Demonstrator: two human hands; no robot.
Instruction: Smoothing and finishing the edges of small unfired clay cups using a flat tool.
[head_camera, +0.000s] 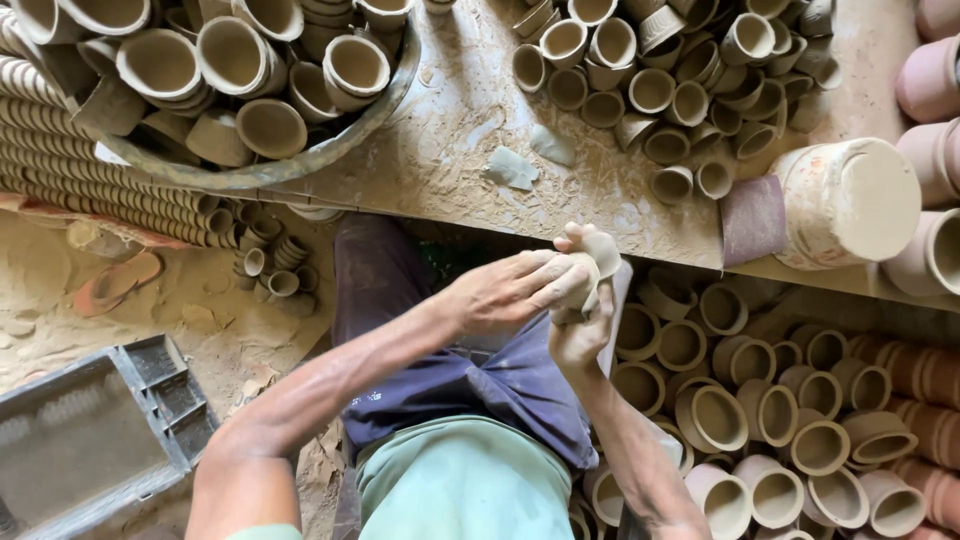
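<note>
Clay-dusted board (450, 150), both hands (545, 300) gripping cup (590, 275)

A clay-smeared wooden board (450, 130) carried a wide basin (300, 165) heaped with cups, a loose cluster of small clay cups (680, 90), two grey clay scraps (510, 168) and a pale overturned tub (850, 200).

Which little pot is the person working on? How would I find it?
Start at the long dusty workbench across the top, then drop to its near edge in the middle. There both hands, left hand and right hand, cup one small pale clay cup. Unlike all the cups in heaps, it alone is held up in the air.
</note>
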